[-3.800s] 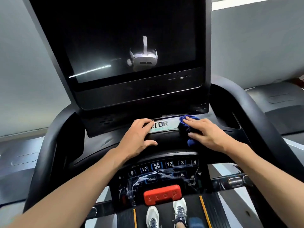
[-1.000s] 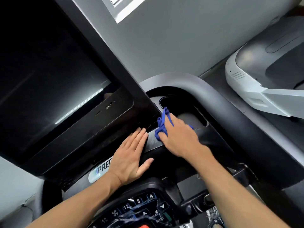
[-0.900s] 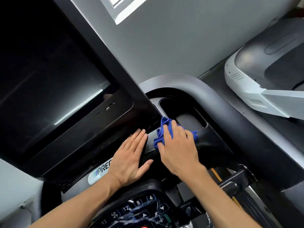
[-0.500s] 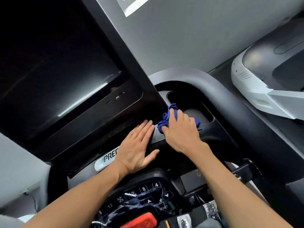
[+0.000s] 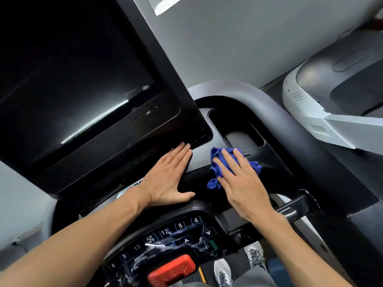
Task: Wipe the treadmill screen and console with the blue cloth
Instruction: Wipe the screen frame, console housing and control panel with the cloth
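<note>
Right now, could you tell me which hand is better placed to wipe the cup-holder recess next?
The right hand: it already presses the blue cloth just below the cup-holder recess. The left hand lies flat, without a cloth.

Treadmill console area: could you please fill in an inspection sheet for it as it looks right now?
Surface: black plastic console ledge below the dark switched-off screen; recessed tray behind it.
Job's things: crumpled blue cloth lies on the ledge.
Clutter: nothing seen.
Grips: right hand presses the cloth with straight fingers; left hand rests flat on the ledge.
Cables: nothing seen.
Surroundings: keypad under wrinkled clear film, red stop button, grey wall, neighbouring white and grey machine.
</note>
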